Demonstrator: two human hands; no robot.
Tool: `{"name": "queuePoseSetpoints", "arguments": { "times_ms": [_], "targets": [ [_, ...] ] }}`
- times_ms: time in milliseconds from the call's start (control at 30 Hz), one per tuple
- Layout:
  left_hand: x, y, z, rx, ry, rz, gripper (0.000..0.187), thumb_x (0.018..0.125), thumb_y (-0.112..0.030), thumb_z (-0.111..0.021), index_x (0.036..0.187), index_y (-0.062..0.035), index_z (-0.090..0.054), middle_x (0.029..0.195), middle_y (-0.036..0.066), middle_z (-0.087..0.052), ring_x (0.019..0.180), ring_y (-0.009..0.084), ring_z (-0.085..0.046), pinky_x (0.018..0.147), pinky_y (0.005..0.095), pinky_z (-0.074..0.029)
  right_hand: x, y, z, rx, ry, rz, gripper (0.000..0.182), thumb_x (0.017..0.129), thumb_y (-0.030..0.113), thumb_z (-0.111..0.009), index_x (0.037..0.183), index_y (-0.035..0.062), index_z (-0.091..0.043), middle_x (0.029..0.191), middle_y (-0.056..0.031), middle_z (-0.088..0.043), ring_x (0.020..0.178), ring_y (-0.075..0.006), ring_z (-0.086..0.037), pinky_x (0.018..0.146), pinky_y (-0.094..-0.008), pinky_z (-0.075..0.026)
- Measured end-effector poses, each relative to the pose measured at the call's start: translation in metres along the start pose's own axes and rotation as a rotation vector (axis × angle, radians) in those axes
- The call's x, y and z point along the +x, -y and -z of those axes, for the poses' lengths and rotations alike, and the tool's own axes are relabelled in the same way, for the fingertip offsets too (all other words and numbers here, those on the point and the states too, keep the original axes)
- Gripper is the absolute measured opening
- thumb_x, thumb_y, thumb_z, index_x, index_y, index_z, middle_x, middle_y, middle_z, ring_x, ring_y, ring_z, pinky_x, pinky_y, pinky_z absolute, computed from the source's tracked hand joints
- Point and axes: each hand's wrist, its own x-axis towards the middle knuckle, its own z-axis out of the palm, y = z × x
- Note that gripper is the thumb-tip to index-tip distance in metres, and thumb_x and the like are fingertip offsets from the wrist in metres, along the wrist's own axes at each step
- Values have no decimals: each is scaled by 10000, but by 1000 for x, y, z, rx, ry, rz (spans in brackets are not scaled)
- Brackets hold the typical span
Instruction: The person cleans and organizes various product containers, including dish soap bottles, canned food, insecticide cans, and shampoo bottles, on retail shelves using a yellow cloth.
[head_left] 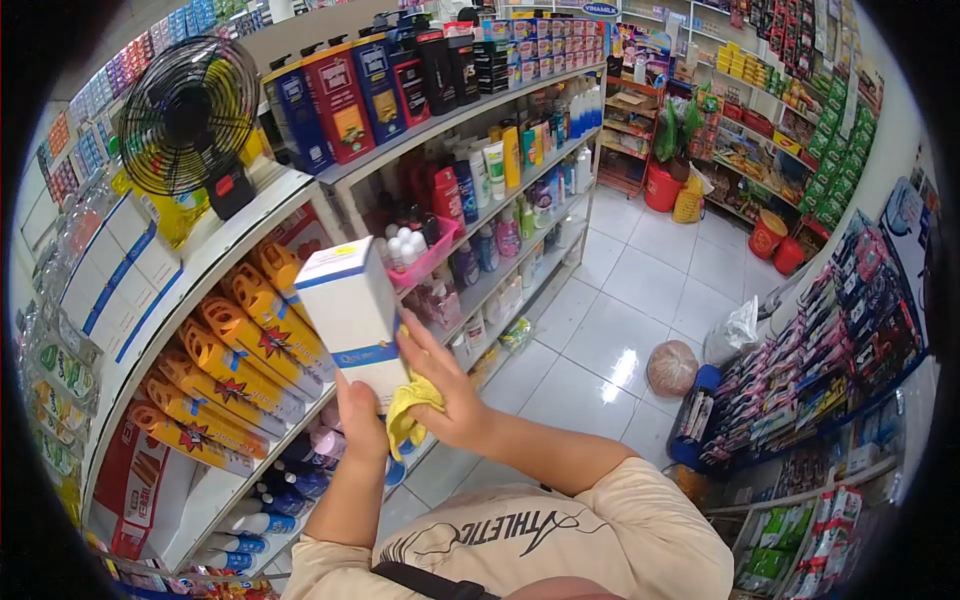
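A tall white box [345, 300] with blue bands is held up, tilted, in front of the shelves. My left hand [361, 415] grips its lower end, thumb along the near side; the other fingers are hidden behind it. At the box's right side is my right hand [447, 390], its fingers laid along the face. A crumpled yellow cloth [410, 408] is tucked under that palm, against the bottom of the box. Just behind the box, a pink basket [430, 255] with white-capped bottles stands on the shelf.
A black fan [188, 115] stands on the left shelf top, beside more white boxes [120, 275]. Yellow-orange bottles [215, 365] line the shelf below. Across the tiled floor [595, 340] are a red bucket [661, 187], a tied bag [672, 369] and a rack of hanging packets [810, 360].
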Motion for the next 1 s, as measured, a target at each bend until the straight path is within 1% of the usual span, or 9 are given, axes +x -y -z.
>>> {"name": "queuePoseSetpoints", "arguments": {
  "times_ms": [300,367,433,500,600,733,833,867,1000],
  "targets": [
    [-28,52,-73,20,193,337,728,862,-514,-449,1315,31,-285,1259,98,-444,1152,183,-426,955,310,-332,18,-2,121,315,-317,-3,649,737,18,-422,1356,-40,-236,1436,-139,-207,1315,-255,-234,1063,-341,-173],
    [-20,54,-83,63,195,249,759,848,-537,-454,1320,29,-276,1276,106,-434,1168,201,-423,966,322,-331,6,-8,128,191,-234,6,638,766,35,-419,1367,-32,-216,1431,-123,-223,1314,-223,-228,1058,-324,-168],
    [-14,50,-95,-31,-5,217,763,834,-540,-469,1315,25,-290,1293,123,-424,1170,251,-437,984,364,-336,-11,-9,115,553,-164,-85,653,755,15,-415,1371,-31,-203,1434,-126,-219,1315,-211,-221,1056,-319,-169],
    [-3,41,-106,-102,-33,106,717,848,-498,-471,1316,17,-295,1291,125,-426,1157,259,-450,980,378,-347,-25,-10,110,535,-78,-150,679,739,-12,-435,1376,-22,-198,1415,-131,-263,1292,-202,-271,1043,-315,-209],
    [5,41,-110,46,-3,40,528,908,-314,-433,1319,-15,-291,1255,137,-444,1142,260,-458,976,378,-361,-19,-6,130,452,-54,-138,679,736,-7,-477,1370,3,-235,1366,-135,-331,1243,-209,-345,1018,-317,-263],
    [2,45,-148,145,-59,66,489,947,-354,-334,1364,-122,-227,1335,127,-350,1167,254,-438,976,404,-361,-11,-8,151,400,-161,-87,671,728,-15,-517,1355,29,-281,1321,-139,-375,1207,-230,-389,999,-326,-296],
    [-7,57,-147,-30,-69,228,495,948,-371,-329,1360,-114,-235,1328,127,-355,1194,253,-408,982,407,-352,-10,-9,163,320,-274,14,652,716,5,-582,1323,78,-355,1284,-145,-397,1174,-280,-416,977,-341,-322],
    [-7,61,-153,266,-117,196,547,919,-389,-382,1359,-99,-236,1329,123,-358,1198,274,-401,979,427,-350,-10,-10,167,319,-298,38,641,715,16,-597,1313,88,-376,1277,-146,-400,1169,-289,-419,971,-344,-328],
    [-11,62,-147,224,37,211,625,842,-391,-464,1335,-55,-278,1267,131,-432,1142,307,-455,918,460,-401,-1,-31,196,190,-554,19,480,698,15,-633,1157,129,-545,1178,-129,-436,1088,-290,-468,924,-357,-376]
  ]
}}
